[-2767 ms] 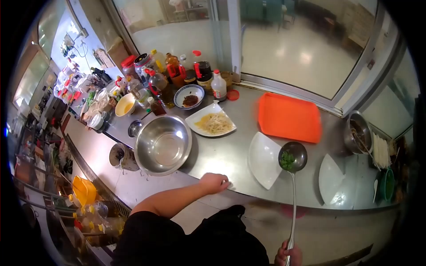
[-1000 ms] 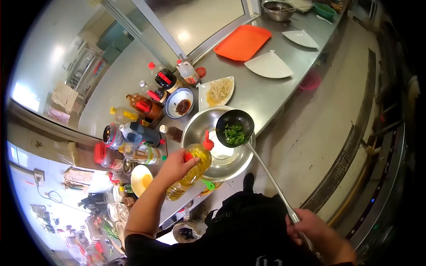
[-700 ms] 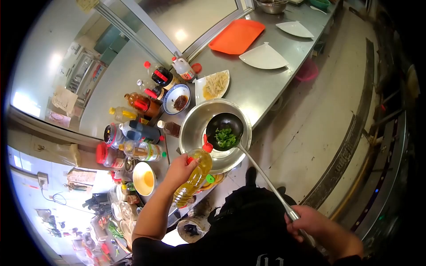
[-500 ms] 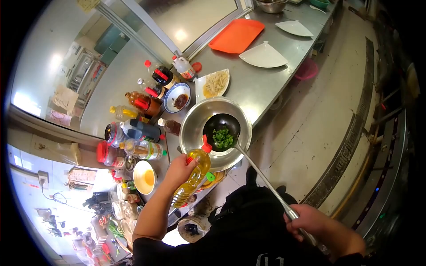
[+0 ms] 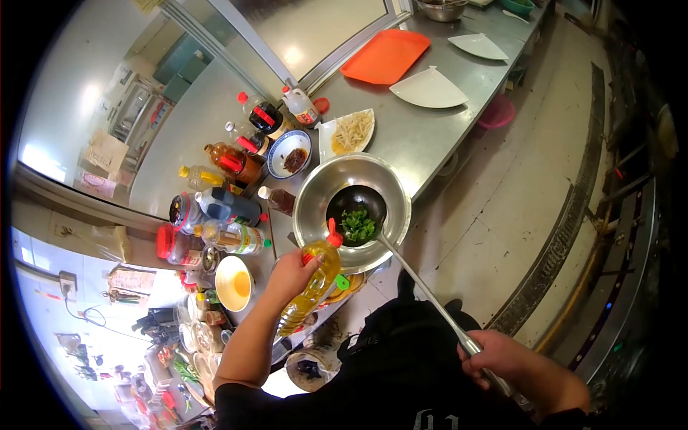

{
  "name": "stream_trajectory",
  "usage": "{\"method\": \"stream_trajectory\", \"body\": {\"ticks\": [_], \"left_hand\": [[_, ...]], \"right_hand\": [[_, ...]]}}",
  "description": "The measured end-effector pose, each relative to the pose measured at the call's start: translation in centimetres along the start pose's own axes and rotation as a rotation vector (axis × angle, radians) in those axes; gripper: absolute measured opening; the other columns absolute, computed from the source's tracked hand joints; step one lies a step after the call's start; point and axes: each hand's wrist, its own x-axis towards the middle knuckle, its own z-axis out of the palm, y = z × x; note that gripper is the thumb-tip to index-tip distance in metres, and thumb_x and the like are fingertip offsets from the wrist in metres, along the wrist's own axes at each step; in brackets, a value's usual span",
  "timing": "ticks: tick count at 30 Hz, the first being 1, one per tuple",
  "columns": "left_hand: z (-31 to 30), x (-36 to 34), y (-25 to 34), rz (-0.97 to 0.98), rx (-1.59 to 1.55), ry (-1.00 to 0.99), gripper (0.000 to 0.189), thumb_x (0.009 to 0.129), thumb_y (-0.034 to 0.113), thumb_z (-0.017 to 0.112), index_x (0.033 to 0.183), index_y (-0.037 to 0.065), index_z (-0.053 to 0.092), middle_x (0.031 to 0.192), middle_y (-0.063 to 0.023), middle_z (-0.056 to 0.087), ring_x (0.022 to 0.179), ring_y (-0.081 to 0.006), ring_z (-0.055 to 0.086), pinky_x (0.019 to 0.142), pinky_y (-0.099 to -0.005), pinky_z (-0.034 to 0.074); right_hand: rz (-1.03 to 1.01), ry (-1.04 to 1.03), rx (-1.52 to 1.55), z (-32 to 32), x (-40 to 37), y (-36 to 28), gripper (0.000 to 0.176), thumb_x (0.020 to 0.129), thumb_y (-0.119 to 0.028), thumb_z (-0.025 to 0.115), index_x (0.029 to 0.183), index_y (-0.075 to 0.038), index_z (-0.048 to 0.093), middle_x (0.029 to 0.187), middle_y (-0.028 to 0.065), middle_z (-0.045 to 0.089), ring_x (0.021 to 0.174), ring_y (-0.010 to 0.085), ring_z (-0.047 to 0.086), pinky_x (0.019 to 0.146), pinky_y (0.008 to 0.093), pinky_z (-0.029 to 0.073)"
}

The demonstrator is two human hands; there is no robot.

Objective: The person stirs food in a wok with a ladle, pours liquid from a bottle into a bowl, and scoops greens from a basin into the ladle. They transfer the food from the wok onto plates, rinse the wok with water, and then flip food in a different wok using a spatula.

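Observation:
My left hand [image 5: 292, 275] is wrapped round an oil bottle [image 5: 315, 287] with a red cap, tilted so that its top points toward the ladle. Fingers of my right hand [image 5: 489, 354] close on the long handle of a metal ladle [image 5: 423, 287]. The ladle's dark bowl, with chopped green leaves [image 5: 357, 226] in it, is inside a wide steel bowl [image 5: 315, 193]. The bottle's cap is over the near rim of that steel bowl, close to the ladle. Whether any oil flows, I cannot tell.
Behind the steel bowl is a plate of pale shreds [image 5: 352, 133]. A blue-rimmed bowl [image 5: 276, 159] and several sauce bottles stand at the left, with a cream bowl [image 5: 234, 284] nearer. An orange tray [image 5: 385, 56] and white plates [image 5: 430, 89] lie farther along the steel counter [image 5: 401, 143].
The ladle bowl and the leaves in it have shifted slightly left within the steel bowl. The counter items appear slightly shifted to the right in view. Both hands keep their holds.

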Motion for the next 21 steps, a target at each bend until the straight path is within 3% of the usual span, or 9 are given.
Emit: {"method": "stream_trajectory", "body": {"ticks": [21], "left_hand": [[0.2,0.4,-2.0,0.043,0.026,0.017,0.046,0.083,0.042,0.059,0.092,-0.003,0.059,0.078,-0.0245,0.061,0.077,-0.0390,0.060,0.071,-0.0444,0.046]], "right_hand": [[0.008,-0.007,0.036,0.8,0.7,0.1,0.019,0.069,0.001,0.056,0.085,-0.003,0.046,0.057,0.0090,0.051,0.042,0.0186,0.052,0.040,0.0283,0.042]]}}
